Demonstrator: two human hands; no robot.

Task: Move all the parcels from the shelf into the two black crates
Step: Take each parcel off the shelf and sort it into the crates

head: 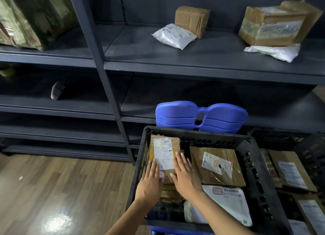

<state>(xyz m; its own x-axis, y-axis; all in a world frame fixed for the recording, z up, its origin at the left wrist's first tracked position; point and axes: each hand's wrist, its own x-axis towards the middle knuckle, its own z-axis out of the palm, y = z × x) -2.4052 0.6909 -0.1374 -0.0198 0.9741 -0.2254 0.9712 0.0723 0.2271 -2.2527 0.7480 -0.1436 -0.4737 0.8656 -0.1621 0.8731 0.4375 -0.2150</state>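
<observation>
My left hand (151, 179) and my right hand (184, 175) lie flat on either side of a taped brown box with a white label (164, 151) inside the near black crate (253, 164). The box rests on other parcels at the crate's left end. Beside it lie a flat brown parcel (217, 166) and a white mailer bag (226, 203). A second black crate (314, 152) at the right edge holds brown parcels. On the dark shelf (193, 58) remain a small brown box (192, 20), a white bag (174, 36), a large taped box (276, 25) and a white bag (272, 51) under it.
A big wrapped carton (29, 18) fills the shelf bay at the upper left. A grey object (57, 90) lies on the lower left shelf. Stacked blue plastic stools (202, 117) stand behind the crate. Wooden floor (61, 190) lies to the left.
</observation>
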